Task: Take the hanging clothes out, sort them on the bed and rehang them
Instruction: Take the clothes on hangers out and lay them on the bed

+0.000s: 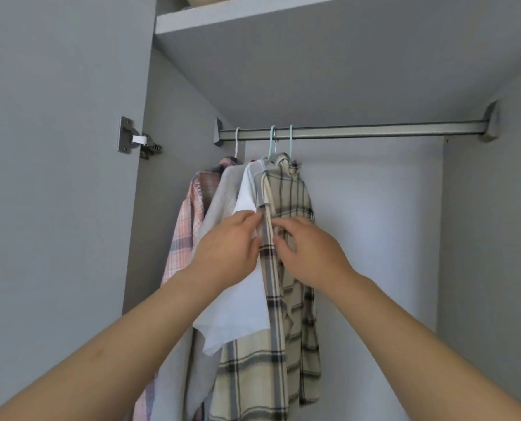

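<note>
Below the rail (374, 132), the left hand (228, 247) pinches the cream plaid shirt (292, 192) by its front edge; the right hand (310, 250) curls into the same cloth. Soft, light, floppy stuff: better lifted by its teal hanger (291, 141).

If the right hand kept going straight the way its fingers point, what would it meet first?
The right hand points up-left, fingertips already at the front edge of the cream plaid shirt. Going on, it would likely press through that edge toward the left hand and the white garment; depth is unclear.

Four shirts (286, 208) hang bunched at the rail's (374, 132) left end, under a shelf (283, 16).
</note>
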